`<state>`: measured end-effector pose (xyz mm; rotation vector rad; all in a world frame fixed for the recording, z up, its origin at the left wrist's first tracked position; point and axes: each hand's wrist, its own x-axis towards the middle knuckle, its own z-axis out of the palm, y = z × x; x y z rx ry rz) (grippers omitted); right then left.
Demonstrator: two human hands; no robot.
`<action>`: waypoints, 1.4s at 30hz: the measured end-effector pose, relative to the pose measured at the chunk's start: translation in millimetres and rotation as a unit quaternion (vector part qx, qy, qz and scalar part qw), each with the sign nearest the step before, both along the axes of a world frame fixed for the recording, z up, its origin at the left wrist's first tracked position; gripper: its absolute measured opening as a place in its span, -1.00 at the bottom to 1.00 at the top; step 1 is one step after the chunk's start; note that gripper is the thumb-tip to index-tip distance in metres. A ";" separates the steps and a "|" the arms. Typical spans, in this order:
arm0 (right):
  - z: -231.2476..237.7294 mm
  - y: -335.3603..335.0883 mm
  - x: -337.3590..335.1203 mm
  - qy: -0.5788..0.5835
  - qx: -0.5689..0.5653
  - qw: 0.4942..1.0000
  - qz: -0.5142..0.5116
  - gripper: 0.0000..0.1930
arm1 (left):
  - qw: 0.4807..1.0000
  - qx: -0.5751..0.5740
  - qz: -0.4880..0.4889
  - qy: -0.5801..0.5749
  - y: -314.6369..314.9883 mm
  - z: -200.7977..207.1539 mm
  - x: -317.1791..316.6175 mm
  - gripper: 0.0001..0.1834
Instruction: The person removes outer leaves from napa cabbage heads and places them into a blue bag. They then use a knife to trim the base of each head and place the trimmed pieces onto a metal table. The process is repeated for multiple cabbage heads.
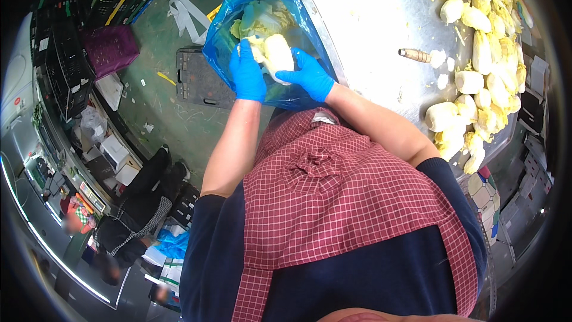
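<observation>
Over a blue plastic bag (217,33), my right hand (310,77) in a blue glove grips a pale napa cabbage (278,58) from its right side. My left hand (247,76), gloved in blue too, is closed on a yellowish outer leaf (257,48) at the cabbage's left side. Whether that leaf is still joined to the head, I cannot tell. Loose green and yellow leaves (268,16) lie inside the open bag beneath my hands.
On the bright metal table (363,24) to the right lie several napa cabbages (471,82) in a heap. A wooden-handled knife (415,55) rests beside white trimmings. At left are a dark plastic crate (205,77), stacked black crates (56,53), a purple crate (110,50) and other people.
</observation>
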<state>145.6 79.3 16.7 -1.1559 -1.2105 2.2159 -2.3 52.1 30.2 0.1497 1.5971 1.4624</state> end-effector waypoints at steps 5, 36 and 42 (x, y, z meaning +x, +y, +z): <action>2.9 3.5 0.2 0.109 -0.155 0.978 -0.080 -0.43 | 0.981 0.025 0.140 -0.133 2.2 -1.2 -7.1 -0.70; 81.5 57.7 185.8 -0.179 0.181 0.930 -0.263 -0.46 | 0.889 0.010 -0.443 0.120 185.4 75.7 159.1 -0.58; 59.0 79.9 266.0 -0.273 0.199 0.840 -0.425 -0.54 | 0.874 0.057 -0.442 0.193 345.0 15.3 183.6 -0.37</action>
